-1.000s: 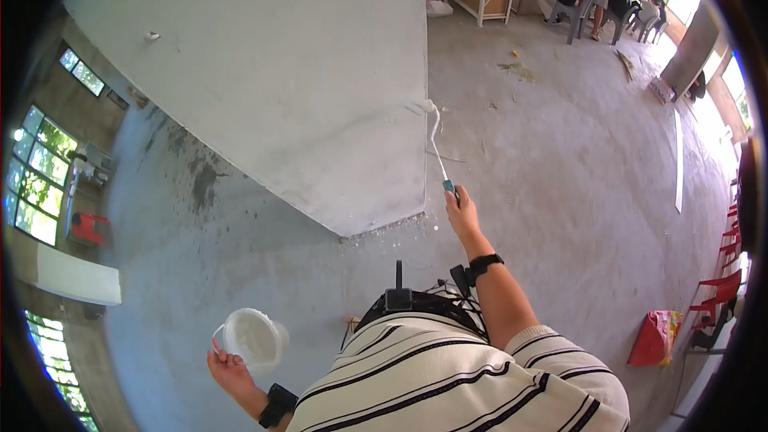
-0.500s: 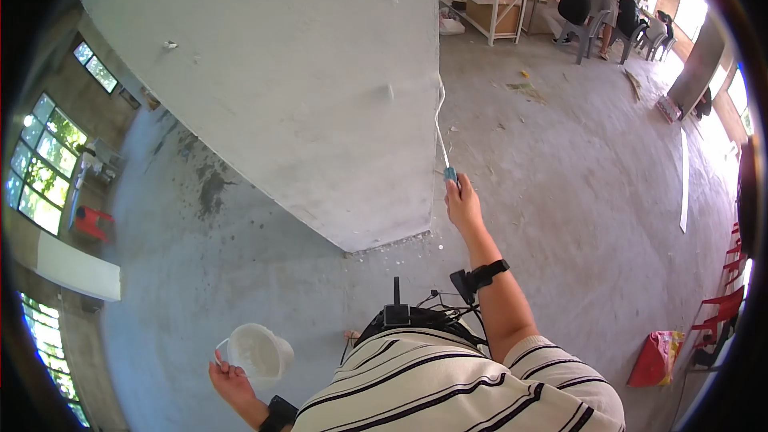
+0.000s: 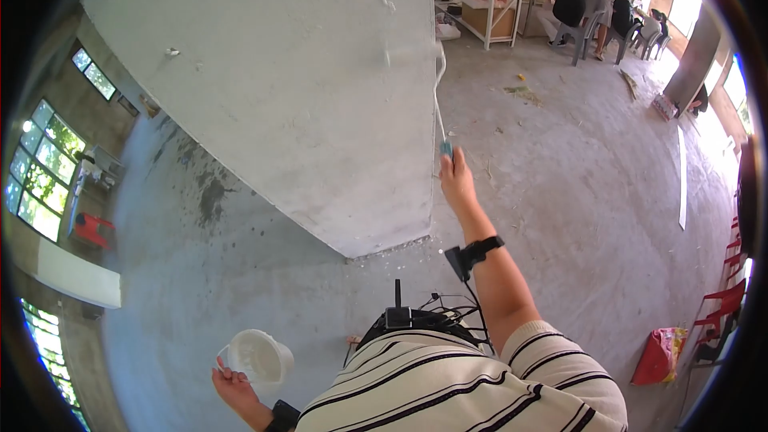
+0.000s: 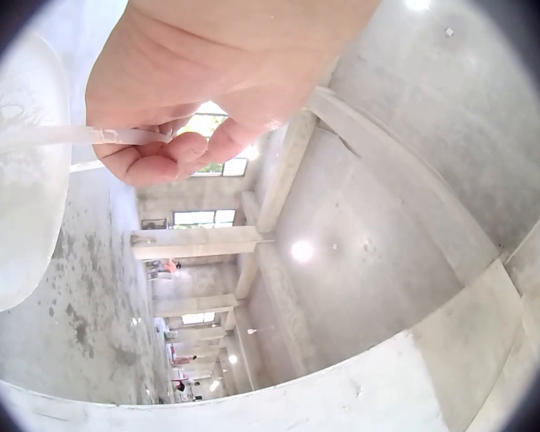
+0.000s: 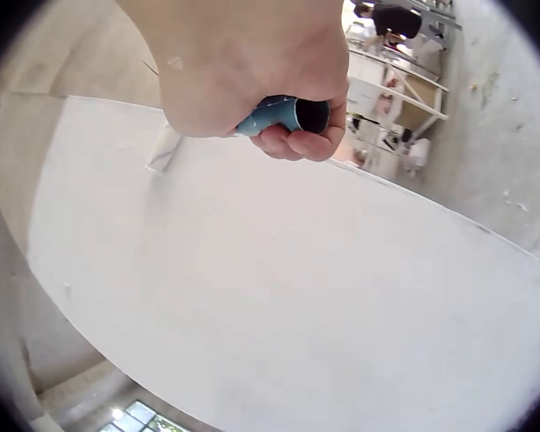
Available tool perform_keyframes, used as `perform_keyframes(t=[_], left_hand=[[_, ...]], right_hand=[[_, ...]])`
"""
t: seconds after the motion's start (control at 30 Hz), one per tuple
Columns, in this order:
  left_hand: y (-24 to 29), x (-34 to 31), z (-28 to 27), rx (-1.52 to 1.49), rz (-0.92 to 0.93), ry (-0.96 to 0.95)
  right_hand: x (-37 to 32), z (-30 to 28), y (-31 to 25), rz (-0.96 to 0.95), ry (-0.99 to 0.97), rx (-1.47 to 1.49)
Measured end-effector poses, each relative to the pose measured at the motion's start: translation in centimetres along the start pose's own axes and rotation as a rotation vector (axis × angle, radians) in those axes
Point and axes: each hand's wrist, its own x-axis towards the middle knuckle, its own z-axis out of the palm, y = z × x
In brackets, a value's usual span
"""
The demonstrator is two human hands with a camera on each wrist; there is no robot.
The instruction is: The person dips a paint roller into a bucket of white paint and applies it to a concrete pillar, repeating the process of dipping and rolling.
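My right hand [image 3: 458, 179] grips the teal handle [image 3: 446, 148] of a paint roller, whose white rod [image 3: 439, 104] runs up along the edge of a pale wall face [image 3: 304, 112]. The roller head [image 3: 412, 54] lies against that face near its edge. In the right wrist view, fingers curl round the teal handle [image 5: 279, 114]. My left hand [image 3: 234, 389] holds the thin handle of a white bucket [image 3: 276, 360], which hangs beside it. The left wrist view shows curled fingers round the white bucket handle [image 4: 67, 136], with the bucket [image 4: 18, 207] at the left.
Grey floor [image 3: 560, 192] surrounds the wall block. A shelf [image 3: 490, 8] and several people on grey chairs [image 3: 582, 36] are at the back right. A red bag [image 3: 660, 356] and red chairs [image 3: 724, 300] stand on the right. Cables [image 3: 472, 312] lie at my waist.
My right hand has moved upward with the roller, and the roller head has come from the wall edge onto the face, higher up. The bucket stays in my left hand, slightly lower in view.
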Motion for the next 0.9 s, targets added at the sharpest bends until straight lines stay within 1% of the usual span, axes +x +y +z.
perform_keyframes(t=[0.03,0.1,0.17,0.2,0.27,0.33,0.4,0.47,0.5,0.57,0.6,0.7,0.8,0.87,0.9], left_hand=[[0.0,0.1,-0.1,-0.012,0.003,-0.012],[0.0,0.1,-0.3,-0.021,0.004,-0.023],[0.0,0.1,-0.1,-0.005,0.009,-0.102],[0.1,0.2,-0.1,-0.001,0.009,-0.106],[0.3,0.2,0.2,-0.003,-0.026,-0.108],[0.2,-0.1,0.7,0.002,-0.025,-0.106],[0.2,-0.3,0.9,0.005,-0.023,-0.098],[0.3,-0.4,0.9,0.02,-0.026,-0.12],[0.3,-0.5,0.9,0.02,-0.025,-0.111],[0.4,-0.8,0.9,-0.012,-0.032,-0.097],[0.5,-0.8,0.7,-0.014,-0.029,-0.084],[0.5,-0.3,0.2,-0.014,-0.032,-0.052],[0.6,-0.2,-0.3,-0.013,-0.021,-0.068],[0.6,-0.4,-0.1,-0.002,0.003,-0.065],[0.7,-0.5,0.0,-0.001,0.003,-0.059]], right_hand=[[-1.3,0.5,2.0,0.018,-0.005,-0.032],[-4.2,0.7,4.2,0.107,-0.035,-0.103],[-6.6,0.7,7.1,0.206,-0.072,-0.194],[-7.6,0.6,8.3,0.21,-0.069,-0.193],[-9.3,0.2,10.3,0.314,-0.156,-0.355],[-10.3,0.1,11.9,0.322,-0.133,-0.36],[-10.9,0.0,12.2,0.328,-0.117,-0.367],[-10.5,0.0,12.2,0.375,-0.11,-0.245],[-10.1,-0.2,10.5,0.375,-0.119,-0.247],[-9.3,-0.6,6.6,0.272,-0.123,-0.294],[-8.9,-0.7,5.3,0.27,-0.136,-0.295],[-6.8,-0.6,1.1,0.025,-0.065,-0.24],[-3.6,-0.1,-3.7,-0.126,-0.053,-0.196],[-2.2,0.1,-7.4,-0.123,-0.078,-0.156],[-1.8,0.4,-8.4,-0.123,-0.096,-0.114]])
